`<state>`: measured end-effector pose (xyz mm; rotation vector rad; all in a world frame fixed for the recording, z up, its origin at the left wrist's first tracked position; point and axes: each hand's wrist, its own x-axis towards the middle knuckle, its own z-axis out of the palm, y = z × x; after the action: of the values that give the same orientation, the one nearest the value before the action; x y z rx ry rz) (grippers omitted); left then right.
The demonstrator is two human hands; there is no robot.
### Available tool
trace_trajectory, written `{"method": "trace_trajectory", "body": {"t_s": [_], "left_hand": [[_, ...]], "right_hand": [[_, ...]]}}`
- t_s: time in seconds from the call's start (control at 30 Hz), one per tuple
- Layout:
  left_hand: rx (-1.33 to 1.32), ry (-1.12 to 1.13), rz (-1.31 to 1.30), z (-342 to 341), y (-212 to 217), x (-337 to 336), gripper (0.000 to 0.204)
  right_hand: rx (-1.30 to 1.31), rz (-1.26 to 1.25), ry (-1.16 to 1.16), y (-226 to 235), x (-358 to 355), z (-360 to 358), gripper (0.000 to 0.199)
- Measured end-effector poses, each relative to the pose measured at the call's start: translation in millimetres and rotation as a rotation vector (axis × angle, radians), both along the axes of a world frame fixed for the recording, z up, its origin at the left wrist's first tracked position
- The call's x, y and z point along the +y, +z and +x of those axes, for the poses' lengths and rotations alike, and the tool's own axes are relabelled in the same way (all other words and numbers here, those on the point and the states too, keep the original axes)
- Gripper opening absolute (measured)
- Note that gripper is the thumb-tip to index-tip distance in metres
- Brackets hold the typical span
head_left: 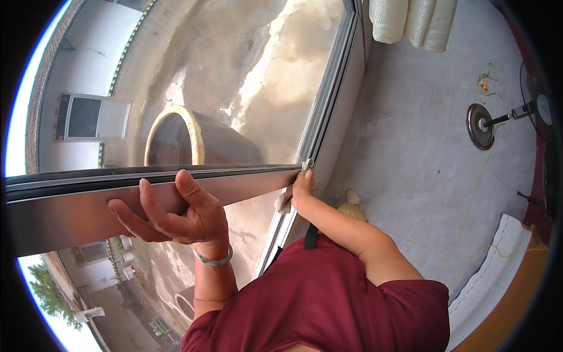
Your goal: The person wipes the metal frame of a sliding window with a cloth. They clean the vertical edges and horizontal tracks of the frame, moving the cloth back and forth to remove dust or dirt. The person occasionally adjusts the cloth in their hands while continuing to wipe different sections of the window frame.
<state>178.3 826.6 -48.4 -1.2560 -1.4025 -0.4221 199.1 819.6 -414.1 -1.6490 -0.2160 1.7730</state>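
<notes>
My left hand, with a bangle at its wrist, is raised beside the broad metal window frame. Its fingers are apart and slightly bent, lying against the frame with nothing in them. Lower down, my right hand is closed on a pale grey cloth. The cloth is pressed at the corner where the upright frame meets the sill track; part of it pokes out above the fingers. Most of the right fingers are hidden behind the hand.
Window glass spans the left, with a large round-rimmed vat in the yard outside. To the right, a pedestal fan stands on the grey floor, a thin yellow cord trailing near it. A cream curtain hangs at the top.
</notes>
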Motion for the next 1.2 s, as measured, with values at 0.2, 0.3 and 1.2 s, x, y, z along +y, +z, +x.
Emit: {"method": "trace_trajectory", "body": {"t_s": [0.2, 0.3, 1.2], "left_hand": [[-0.16, -0.268, -0.012, -9, -1, -10, 0.054], [-0.21, -0.502, -0.063, -15, -1, -6, 0.06], [-1.15, -1.346, 0.073, -24, 5, -36, 0.07]], "right_hand": [[0.035, 0.582, 0.207, 149, -15, 31, 0.053], [0.025, 0.907, 0.272, 209, -14, 49, 0.056], [-0.276, 2.22, -0.053, 332, 53, 39, 0.035]]}}
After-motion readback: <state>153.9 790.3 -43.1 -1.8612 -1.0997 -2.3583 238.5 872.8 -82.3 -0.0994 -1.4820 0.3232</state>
